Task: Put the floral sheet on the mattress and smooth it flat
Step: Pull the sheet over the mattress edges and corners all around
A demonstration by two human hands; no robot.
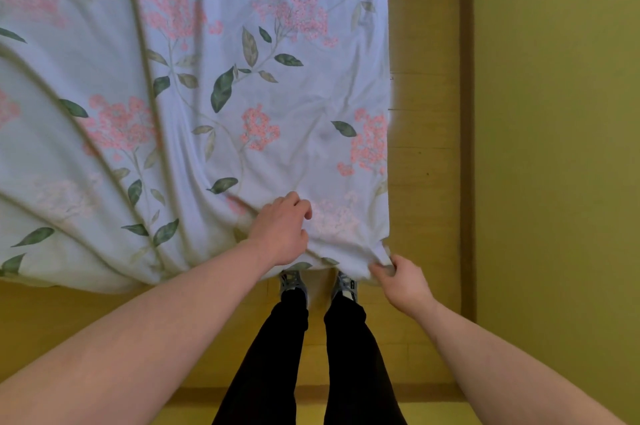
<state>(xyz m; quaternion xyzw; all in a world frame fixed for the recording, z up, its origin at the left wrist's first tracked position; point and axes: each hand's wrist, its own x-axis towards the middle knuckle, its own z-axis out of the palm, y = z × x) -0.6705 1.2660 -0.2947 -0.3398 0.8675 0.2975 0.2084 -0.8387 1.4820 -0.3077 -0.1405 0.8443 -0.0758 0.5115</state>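
Here the floral sheet (214,88) lies spread but creased over the mattress, its near right corner gathered up. The left hand (282,229) grips the near edge; the right hand (401,281) pinches the corner. Next, probably, pull taut, then smooth leftward

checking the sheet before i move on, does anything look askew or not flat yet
Yes. The floral sheet is not flat: long folds fan across its left side from where the left hand bunches the near edge. The right hand pinches the near right corner, which is crumpled.
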